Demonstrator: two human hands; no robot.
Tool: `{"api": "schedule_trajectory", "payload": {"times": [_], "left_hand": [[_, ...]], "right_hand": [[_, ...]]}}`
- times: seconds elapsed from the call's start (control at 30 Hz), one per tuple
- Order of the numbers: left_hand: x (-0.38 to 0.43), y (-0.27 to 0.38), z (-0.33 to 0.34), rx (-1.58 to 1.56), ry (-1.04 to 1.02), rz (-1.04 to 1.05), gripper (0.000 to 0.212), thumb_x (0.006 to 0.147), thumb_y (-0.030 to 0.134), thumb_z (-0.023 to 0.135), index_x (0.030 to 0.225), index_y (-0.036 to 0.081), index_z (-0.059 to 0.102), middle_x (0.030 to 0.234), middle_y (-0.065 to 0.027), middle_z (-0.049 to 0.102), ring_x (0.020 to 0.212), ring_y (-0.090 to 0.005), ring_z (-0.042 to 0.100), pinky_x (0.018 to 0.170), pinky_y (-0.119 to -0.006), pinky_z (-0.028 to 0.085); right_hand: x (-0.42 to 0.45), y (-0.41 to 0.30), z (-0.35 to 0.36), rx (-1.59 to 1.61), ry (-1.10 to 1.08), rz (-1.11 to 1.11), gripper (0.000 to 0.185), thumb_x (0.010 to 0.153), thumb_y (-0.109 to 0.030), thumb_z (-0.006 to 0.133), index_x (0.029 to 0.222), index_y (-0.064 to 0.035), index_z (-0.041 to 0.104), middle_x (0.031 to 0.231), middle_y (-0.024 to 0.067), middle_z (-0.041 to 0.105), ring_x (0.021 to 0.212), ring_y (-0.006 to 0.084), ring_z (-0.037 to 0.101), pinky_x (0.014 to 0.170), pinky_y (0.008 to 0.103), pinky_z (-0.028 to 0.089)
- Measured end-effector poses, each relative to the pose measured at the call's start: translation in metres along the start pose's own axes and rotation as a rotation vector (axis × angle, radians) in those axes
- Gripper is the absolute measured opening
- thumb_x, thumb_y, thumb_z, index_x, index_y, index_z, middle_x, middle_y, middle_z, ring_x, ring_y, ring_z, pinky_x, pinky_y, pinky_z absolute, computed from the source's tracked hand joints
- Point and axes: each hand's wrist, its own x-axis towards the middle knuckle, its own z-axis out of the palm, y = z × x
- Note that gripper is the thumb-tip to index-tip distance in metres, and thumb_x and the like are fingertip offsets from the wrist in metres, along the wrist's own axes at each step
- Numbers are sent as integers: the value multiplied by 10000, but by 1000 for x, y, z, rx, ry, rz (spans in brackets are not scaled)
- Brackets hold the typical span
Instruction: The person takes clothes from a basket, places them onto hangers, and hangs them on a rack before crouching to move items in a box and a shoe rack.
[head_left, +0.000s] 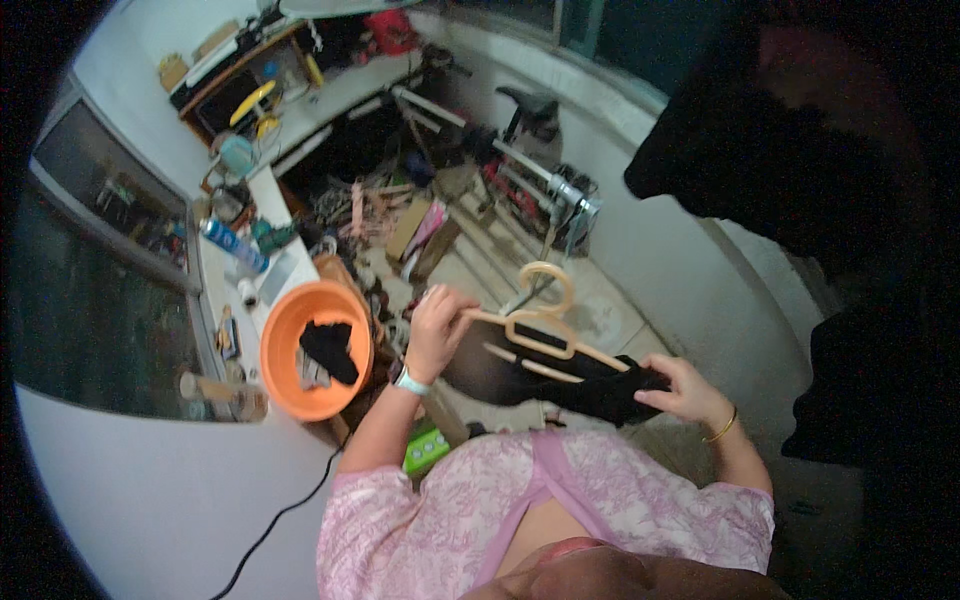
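Observation:
My left hand (437, 328) grips one arm of a cream plastic clothes hanger (541, 334) near its end. A black garment (592, 394), thin and sheer on its left side, hangs on the hanger below the crossbar. At the other end my right hand (686, 386) pinches the dark cloth around the hanger's shoulder. The hanger's hook (564, 281) points away from me. To the left, an orange plastic basin (274, 360) holds a bunched black cloth (330, 351) and some greyish fabric.
Dark hanging clothes (750, 165) fill the right side. Beyond my hands stand a metal pole frame (559, 191) and an open cardboard box (409, 229) amid clutter. On the left ledge lies a blue spray can (234, 244). A black cable (281, 514) crosses the white surface at lower left.

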Motion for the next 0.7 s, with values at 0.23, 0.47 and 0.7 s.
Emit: {"api": "schedule_trajectory", "payload": {"times": [0.23,0.47,0.7], "left_hand": [[7,-7,-4,-181,51,-162,81,816,30,645,876,-15,614,801,-130,560,758,-315,557,695,-362,451],[-1,-2,-2,-370,264,-218,407,873,241,690,1182,11,558,1103,-115,570,1027,-250,565,895,-331,439],[-5,24,-25,14,277,-25,492,945,378,582,1287,31,517,1224,-155,569,1187,-342,516,1081,-484,330]], "right_hand": [[8,-66,-4,-446,259,-483,469,798,-27,657,1259,-61,576,1053,176,666,907,347,662,790,383,533],[9,-146,-22,-580,183,-656,513,748,53,623,1222,-140,649,797,125,579,698,315,591,638,415,483],[4,-183,-17,-540,107,-667,501,751,67,601,1222,-98,630,938,148,652,849,333,645,754,393,525]]}}
